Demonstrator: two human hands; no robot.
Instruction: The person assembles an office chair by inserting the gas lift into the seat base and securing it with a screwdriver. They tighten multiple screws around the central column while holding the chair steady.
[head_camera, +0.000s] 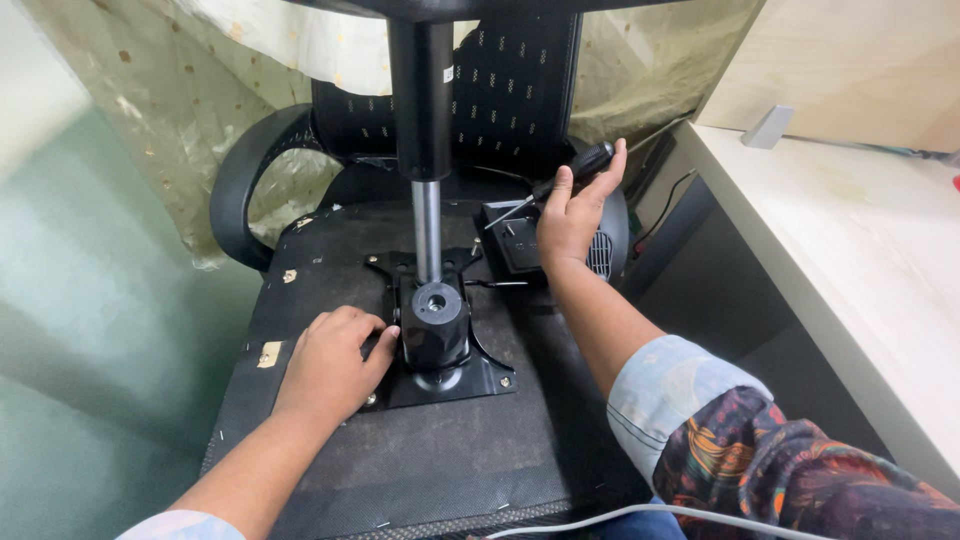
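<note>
An office chair lies upturned, its black seat underside (420, 450) facing me. A black metal mounting plate (470, 375) with a round socket (436, 305) is bolted to it. A black and silver gas lift column (424, 150) rises behind the socket. My left hand (335, 360) rests on the plate's left edge, fingers curled against the socket. My right hand (572, 215) is raised at the far right of the seat and holds a black-handled screwdriver (555, 185), its shaft pointing left and down.
A curved black armrest (240, 190) stands at the left, the mesh backrest (510, 90) behind. A pale wooden desk (860, 250) runs along the right. A crumpled plastic sheet (190, 120) hangs at the back. A white cable (640, 515) crosses the bottom.
</note>
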